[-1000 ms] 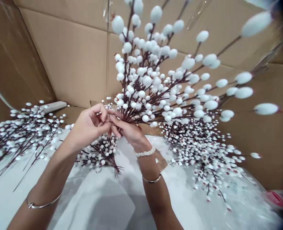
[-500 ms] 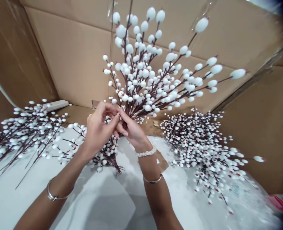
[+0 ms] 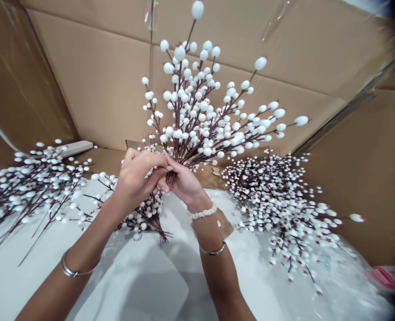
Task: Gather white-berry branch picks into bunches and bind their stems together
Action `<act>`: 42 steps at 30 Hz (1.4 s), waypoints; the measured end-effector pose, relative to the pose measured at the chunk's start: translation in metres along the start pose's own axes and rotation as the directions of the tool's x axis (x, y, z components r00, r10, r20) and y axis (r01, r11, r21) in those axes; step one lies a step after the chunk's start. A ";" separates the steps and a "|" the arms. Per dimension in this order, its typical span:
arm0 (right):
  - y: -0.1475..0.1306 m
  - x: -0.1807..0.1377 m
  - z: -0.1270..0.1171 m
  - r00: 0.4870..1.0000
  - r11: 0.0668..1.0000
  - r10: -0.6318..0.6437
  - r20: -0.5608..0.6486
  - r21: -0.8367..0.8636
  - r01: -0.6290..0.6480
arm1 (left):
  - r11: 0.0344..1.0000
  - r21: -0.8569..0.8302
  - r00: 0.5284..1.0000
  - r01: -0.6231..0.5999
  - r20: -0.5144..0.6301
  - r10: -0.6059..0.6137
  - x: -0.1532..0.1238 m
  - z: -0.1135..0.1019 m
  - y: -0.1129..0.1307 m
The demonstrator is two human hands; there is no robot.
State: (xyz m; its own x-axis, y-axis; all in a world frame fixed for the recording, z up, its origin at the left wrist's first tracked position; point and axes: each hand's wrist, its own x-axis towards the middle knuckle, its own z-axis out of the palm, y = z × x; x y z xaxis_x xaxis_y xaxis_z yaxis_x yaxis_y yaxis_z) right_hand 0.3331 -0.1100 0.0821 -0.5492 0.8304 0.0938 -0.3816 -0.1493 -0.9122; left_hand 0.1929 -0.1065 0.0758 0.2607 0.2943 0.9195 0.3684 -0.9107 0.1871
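Both my hands, left hand [image 3: 135,178] and right hand [image 3: 184,183], grip the berry bunch [image 3: 204,116] by its stems, above the counter [image 3: 157,285].

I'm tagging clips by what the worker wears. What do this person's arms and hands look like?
Forearms bare: no sleeves, no gloves. Behind the left hand, a thin silver bangle. Behind the right hand, a white beaded bracelet at the wrist and a second silver bangle further up the forearm.
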 end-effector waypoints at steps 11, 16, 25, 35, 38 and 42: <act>0.000 -0.003 0.001 0.998 0.997 -0.070 -0.008 -0.024 0.070 | 0.981 -0.011 0.980 0.195 0.054 -0.194 0.004 -0.004 0.007; -0.001 -0.002 0.001 0.987 1.000 -0.020 -0.162 -0.024 0.016 | 0.949 -0.042 0.944 0.312 0.126 -0.305 0.005 -0.004 0.006; -0.006 -0.001 0.006 0.941 0.971 0.067 -0.331 0.238 0.014 | 0.850 -0.289 0.897 0.441 0.184 -0.402 0.006 0.002 0.003; -0.001 0.000 0.002 0.944 0.990 -0.142 -0.298 -0.023 0.141 | 0.516 -0.589 0.766 0.622 0.323 -0.556 0.004 0.015 -0.004; -0.001 0.001 0.001 0.941 0.990 -0.143 -0.307 -0.057 0.132 | 0.462 -0.614 0.748 0.639 0.356 -0.560 0.003 0.018 -0.007; -0.004 0.000 0.001 0.944 0.991 -0.128 -0.303 -0.010 0.131 | 0.321 -0.665 0.689 0.674 0.410 -0.598 0.000 0.023 -0.010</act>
State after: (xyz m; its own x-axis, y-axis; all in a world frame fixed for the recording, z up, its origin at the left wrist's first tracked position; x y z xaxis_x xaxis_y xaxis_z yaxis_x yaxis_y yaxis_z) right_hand 0.3336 -0.1103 0.0858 -0.2441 0.9661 0.0844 -0.4433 -0.0338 -0.8958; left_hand 0.2099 -0.0910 0.0662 0.3250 0.8660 0.3801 -0.3000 -0.2867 0.9098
